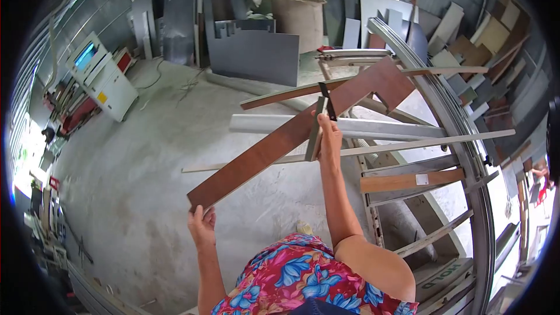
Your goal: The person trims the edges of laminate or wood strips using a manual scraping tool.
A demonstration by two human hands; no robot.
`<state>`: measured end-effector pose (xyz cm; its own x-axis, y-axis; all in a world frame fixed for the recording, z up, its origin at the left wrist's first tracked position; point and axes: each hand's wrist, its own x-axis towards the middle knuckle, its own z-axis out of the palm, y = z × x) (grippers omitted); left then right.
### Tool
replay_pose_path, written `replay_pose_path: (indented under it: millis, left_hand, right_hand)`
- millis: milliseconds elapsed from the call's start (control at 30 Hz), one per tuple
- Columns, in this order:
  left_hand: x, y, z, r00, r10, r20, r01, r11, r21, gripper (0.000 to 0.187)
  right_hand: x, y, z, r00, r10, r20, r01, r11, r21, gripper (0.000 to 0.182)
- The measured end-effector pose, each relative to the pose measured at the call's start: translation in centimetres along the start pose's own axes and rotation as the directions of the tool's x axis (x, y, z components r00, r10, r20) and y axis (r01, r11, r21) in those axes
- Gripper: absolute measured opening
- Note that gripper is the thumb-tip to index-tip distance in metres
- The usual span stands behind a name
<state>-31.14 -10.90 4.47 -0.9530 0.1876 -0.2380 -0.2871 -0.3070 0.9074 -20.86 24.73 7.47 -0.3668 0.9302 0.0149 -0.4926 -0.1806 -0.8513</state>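
Observation:
A long reddish-brown board [256, 154] runs diagonally, its wider notched end [388, 84] over the metal frame at the upper right. My left hand [202, 224] grips the board's near lower-left corner, fingers closed round it. My right hand [328, 137] is closed round a short grey-green strip [315, 134] and a black flat tool [328, 102], which looks like a square's blade. Both lie against the middle of the board. Under the board, a white rail [385, 128] and a thin pale strip [431, 142] cross the frame.
A metal rail [478, 198] of the frame runs down the right, with crossbars and a brown slat [408, 181]. A white machine with a screen [105, 81] stands at the left. Grey panels [254, 55] lean at the back; board offcuts [478, 46] are piled at the right.

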Motion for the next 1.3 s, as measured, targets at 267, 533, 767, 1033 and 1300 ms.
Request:
replay_pose_path:
  millis: [267, 533, 767, 1033, 1300]
  left_hand:
    - [5.3, -5.2, 15.5, 0.943, -0.169, 0.288, 0.012, 0.880, 0.475, 0.033]
    - [7.0, -12.6, 27.8, 0.805, -0.309, 0.506, -0.047, 0.817, 0.574, 0.033]
    - [7.0, -17.3, 32.8, 0.786, -0.414, 0.459, -0.005, 0.738, 0.675, 0.032]
    - [10.1, -20.7, 34.3, 0.812, -0.349, 0.469, -0.186, 0.606, 0.773, 0.030]
    - [9.5, -19.6, 35.2, 0.722, 0.107, 0.684, -0.692, 0.120, 0.711, 0.050]
  right_hand:
    - [12.2, -4.2, -11.2, 0.962, -0.071, -0.265, 0.049, 0.995, -0.089, 0.031]
    - [20.3, -7.5, -23.4, 0.899, -0.106, -0.426, 0.097, 0.994, -0.042, 0.036]
    - [23.4, -6.5, -29.6, 0.899, -0.071, -0.432, 0.112, 0.991, 0.069, 0.050]
    - [24.6, -6.5, -30.3, 0.905, 0.033, -0.424, 0.014, 0.994, 0.107, 0.035]
    - [22.6, -10.3, -32.2, 0.924, 0.064, -0.377, -0.065, 0.998, 0.009, 0.044]
